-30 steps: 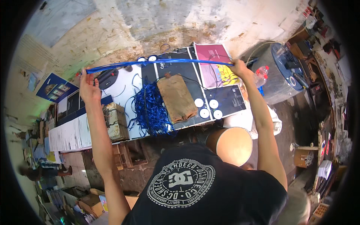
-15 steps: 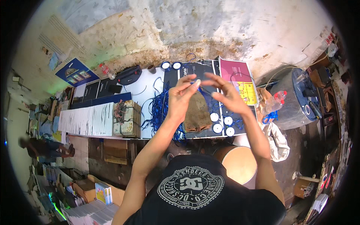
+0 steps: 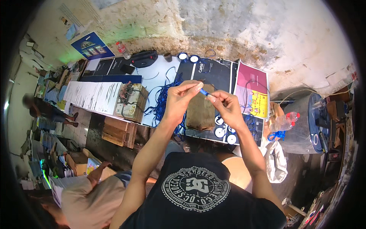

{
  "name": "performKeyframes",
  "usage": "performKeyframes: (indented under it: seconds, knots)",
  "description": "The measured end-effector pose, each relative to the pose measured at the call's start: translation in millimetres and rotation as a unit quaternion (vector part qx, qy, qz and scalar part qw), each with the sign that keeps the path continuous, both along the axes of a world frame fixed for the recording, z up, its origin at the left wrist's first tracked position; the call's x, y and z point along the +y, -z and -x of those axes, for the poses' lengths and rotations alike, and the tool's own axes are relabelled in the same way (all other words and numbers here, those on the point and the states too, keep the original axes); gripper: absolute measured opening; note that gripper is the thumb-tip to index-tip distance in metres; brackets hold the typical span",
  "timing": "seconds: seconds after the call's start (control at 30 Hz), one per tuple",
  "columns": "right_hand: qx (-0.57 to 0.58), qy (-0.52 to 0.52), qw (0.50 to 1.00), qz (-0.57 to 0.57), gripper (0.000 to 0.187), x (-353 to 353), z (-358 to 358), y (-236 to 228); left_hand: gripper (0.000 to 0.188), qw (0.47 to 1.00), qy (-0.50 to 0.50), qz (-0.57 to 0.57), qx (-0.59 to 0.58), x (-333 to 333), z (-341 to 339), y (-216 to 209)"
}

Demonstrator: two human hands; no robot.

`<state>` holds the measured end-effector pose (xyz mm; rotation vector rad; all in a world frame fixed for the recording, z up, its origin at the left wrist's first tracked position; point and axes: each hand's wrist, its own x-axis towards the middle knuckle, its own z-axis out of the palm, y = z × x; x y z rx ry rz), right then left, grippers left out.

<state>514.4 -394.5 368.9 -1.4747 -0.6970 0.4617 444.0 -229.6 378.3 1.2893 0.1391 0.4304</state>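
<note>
The person's left hand (image 3: 179, 102) and right hand (image 3: 228, 110) both pinch a shiny, narrow blue ribbon (image 3: 204, 92), held between them above a worn brown rectangular block (image 3: 201, 114). A tangled blue ribbon heap (image 3: 162, 107) lies left of the block; round white spools (image 3: 220, 132) lie near its right side.
</note>
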Motion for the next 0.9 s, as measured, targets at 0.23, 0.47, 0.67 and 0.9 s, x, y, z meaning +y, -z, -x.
performKeyframes:
  seconds: [0.23,0.47,0.67,0.9]
  knots:
    - [-0.117,0.082,0.988,0.060,0.014,23.1,6.2,38.5,0.017,0.995,-0.096,0.035,0.007,2.5,10.7,48.3]
    - [0.055,0.173,0.976,0.118,0.011,-27.3,8.8,81.5,0.026,0.857,-0.363,0.307,0.198,137.4,36.4,189.5]
    - [0.127,0.351,0.924,0.078,0.013,-73.3,10.5,103.0,0.035,0.914,-0.242,-0.215,0.245,195.3,-40.9,240.5]
    - [0.075,0.409,0.904,0.097,0.013,-50.6,20.7,81.4,0.029,0.712,-0.054,-0.600,0.360,179.5,-106.0,259.5]
